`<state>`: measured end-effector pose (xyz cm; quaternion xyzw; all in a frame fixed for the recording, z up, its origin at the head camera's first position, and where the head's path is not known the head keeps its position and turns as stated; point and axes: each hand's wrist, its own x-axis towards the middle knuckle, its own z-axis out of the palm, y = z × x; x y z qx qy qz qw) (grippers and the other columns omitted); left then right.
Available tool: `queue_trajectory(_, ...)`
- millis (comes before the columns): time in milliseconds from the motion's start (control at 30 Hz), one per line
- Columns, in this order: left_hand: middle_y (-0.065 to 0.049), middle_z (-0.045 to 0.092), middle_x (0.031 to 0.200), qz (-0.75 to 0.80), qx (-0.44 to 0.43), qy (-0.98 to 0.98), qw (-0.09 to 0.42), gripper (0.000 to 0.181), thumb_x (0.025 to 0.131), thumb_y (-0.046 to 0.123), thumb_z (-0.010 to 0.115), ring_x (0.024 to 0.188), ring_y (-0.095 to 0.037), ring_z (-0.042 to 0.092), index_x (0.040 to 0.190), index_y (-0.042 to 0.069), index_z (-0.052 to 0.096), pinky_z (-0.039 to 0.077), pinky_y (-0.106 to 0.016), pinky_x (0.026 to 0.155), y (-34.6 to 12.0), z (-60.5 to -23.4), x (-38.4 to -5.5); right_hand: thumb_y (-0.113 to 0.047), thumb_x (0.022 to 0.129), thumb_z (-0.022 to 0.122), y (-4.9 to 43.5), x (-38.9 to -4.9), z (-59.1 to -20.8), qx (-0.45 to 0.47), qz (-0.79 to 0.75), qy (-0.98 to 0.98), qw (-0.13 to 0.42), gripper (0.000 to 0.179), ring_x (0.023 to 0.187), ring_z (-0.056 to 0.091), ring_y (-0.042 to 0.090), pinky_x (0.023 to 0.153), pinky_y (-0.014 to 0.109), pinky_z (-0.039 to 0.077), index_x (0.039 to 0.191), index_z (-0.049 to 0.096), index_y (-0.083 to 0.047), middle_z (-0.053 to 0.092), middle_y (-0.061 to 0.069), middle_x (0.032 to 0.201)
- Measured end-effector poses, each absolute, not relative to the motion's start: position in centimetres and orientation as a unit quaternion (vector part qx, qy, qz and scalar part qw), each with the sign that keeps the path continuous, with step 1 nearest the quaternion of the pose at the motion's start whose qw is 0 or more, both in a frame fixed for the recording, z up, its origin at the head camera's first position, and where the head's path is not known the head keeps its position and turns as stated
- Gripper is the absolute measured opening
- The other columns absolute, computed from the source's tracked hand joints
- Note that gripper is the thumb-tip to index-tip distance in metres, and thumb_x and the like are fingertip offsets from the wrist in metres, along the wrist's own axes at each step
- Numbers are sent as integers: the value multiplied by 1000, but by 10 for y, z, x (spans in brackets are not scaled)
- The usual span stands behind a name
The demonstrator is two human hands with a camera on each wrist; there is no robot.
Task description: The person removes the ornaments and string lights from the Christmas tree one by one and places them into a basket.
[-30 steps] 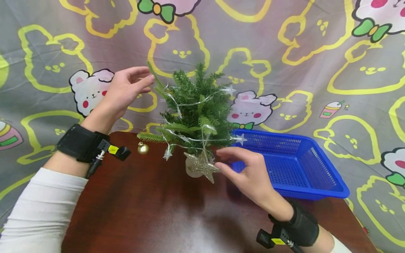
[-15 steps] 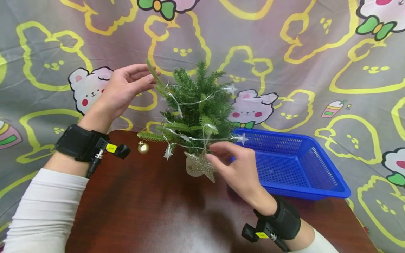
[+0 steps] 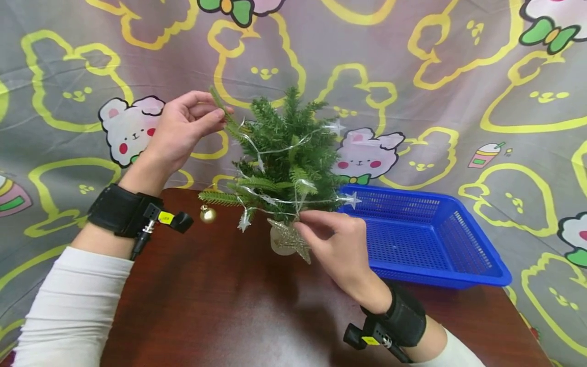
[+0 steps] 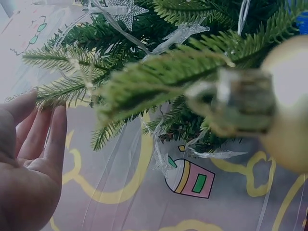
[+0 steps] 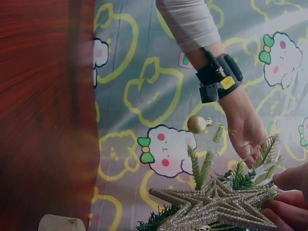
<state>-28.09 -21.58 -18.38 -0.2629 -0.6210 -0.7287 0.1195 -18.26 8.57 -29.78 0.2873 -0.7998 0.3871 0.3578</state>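
Note:
A small artificial Christmas tree stands on the table in a pale round base. My left hand pinches the tip of an upper left branch between thumb and fingers. At the tree's lower front hangs a glittery gold star ornament. With thumb and fingertips, my right hand pinches the star by its upper point; the right wrist view shows those fingers at one tip of it. A gold bauble dangles from a low left branch and looms large in the left wrist view.
A clear light string with star-shaped bulbs winds round the tree. Right of the tree sits a blue plastic basket. The brown table meets a grey cartoon-print curtain behind.
The right hand has moved left from beside the star to grip its upper point. My left hand has closed in on the branch tip, shifting only slightly.

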Motion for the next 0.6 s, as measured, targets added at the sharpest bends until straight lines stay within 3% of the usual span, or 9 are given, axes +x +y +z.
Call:
queue_trajectory(267,-5,76,95,-724,-262,-625,129,33,91,2,67,86,-14,73,123,-4,62,59,-25,80,-214,-184,-277,-21,81,82,83,-184,-299,278,404,-788,372,13,68,70,4,61,24,56,90,80,-12,78,-1,83)
queue_trajectory(433,-4,75,101,-722,-258,-630,126,40,92,3,67,89,-13,73,129,-6,58,59,-25,82,-215,-186,-275,-19,80,82,83,-185,-300,267,409,-784,383,11,66,69,4,60,24,54,88,79,-13,77,-1,81)
queue_trajectory(600,-3,74,108,-722,-259,-629,127,37,92,3,66,91,-13,73,127,-6,59,59,-25,82,-217,-187,-273,-20,80,83,82,-185,-299,262,407,-782,392,11,63,68,5,58,21,51,87,79,-13,77,-2,79)
